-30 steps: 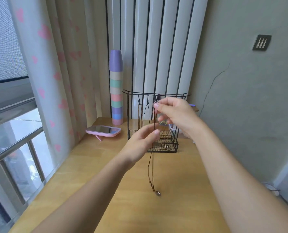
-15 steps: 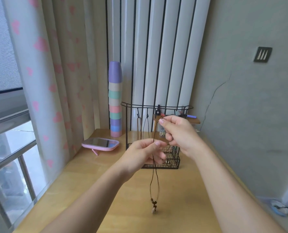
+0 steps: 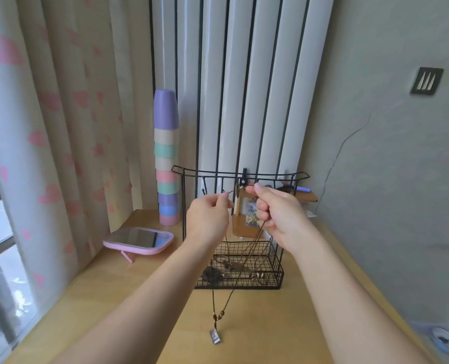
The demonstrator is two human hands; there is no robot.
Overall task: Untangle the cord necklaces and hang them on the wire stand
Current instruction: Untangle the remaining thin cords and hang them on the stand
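Observation:
A brown cord necklace [image 3: 222, 310] with small beads and a silver pendant [image 3: 215, 336] hangs in front of the black wire stand [image 3: 240, 176]. My left hand [image 3: 209, 219] pinches one side of the cord loop just below the stand's top rail. My right hand [image 3: 274, 215] pinches the other side and holds the cord spread open near the hooks. More tangled necklaces [image 3: 228, 270] lie in the stand's basket base.
A tall stack of pastel cups [image 3: 166, 164] stands at the back left of the wooden table [image 3: 129, 306]. A pink-framed mirror [image 3: 138, 240] lies left of the stand. A small wooden frame [image 3: 241, 224] sits behind the stand. Curtains hang to the left.
My left hand has risen from the cord's lower part to the top rail height, and both hands have pulled the loop apart. The pendant swings lower and closer to the stand.

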